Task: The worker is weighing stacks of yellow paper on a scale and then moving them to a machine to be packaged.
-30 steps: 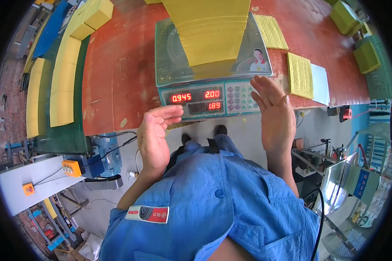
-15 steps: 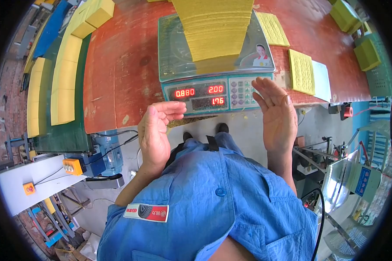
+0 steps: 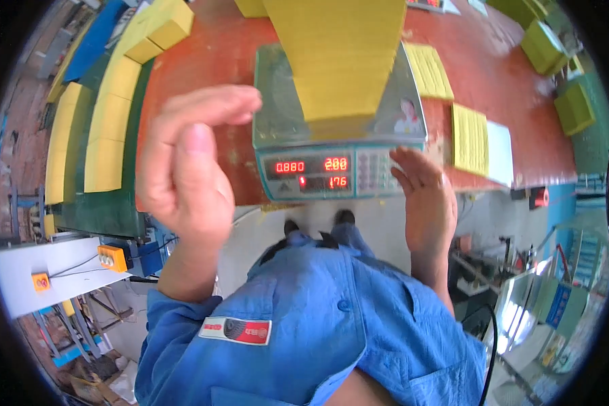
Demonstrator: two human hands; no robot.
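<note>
- Your left hand [image 3: 193, 155], open and empty, hangs at the left edge of the scale [image 3: 274, 88] in view.
- Your right hand [image 3: 427, 203], also open and empty, is by the keypad [image 3: 372, 172].
- The stack [image 3: 342, 68] stands on the scale, ahead and between them, long axis seemingly upright.
- Nearer hand: cannot tell.

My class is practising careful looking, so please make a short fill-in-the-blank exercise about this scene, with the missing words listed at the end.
1. The tall block standing on the scale is ____ in colour.
2. The scale's lit digits glow ____.
3. Compared with the left hand, the ____ hand is nearer the keypad.
4. The person's shirt is ____ in colour.

Missing words: yellow; red; right; blue.
</note>
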